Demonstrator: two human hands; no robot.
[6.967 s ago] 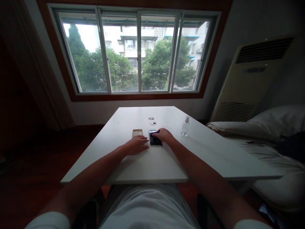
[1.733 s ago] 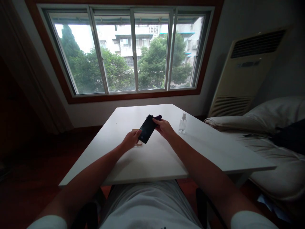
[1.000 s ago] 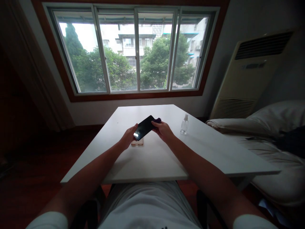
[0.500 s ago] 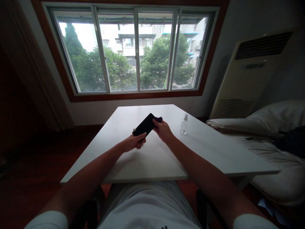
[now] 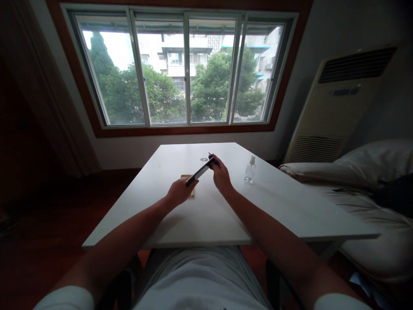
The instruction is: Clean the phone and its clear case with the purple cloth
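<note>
At the far left, a curtain (image 5: 54, 99) is hung beside a four-panel window (image 5: 187, 77), below which a white table (image 5: 200, 219) is positioned. On the left side of the work area, the lower-left end of a phone (image 5: 200, 171) is gripped by the left hand (image 5: 180, 191), its fingers closed around that end and the thumb laid along the near side. Beneath that hand, a gold-edged phone case (image 5: 192, 193) is placed on the table and is partly covered. The phone is suspended above the tabletop, tilted steeply, with its upper end directed to the right and a narrow edge presented to view. Behind it, a round black-and-white item (image 5: 204, 159) is seen on the table. At the upper-right end of the phone, a dark cloth (image 5: 211, 162) is pinched by the bent fingers of the right hand (image 5: 222, 175). Farther right, a clear spray bottle (image 5: 249, 171) is stood upright, well apart from that hand. Beyond the table, a floor-standing air conditioner (image 5: 342, 103) and a pale sofa (image 5: 351, 219) are located.
</note>
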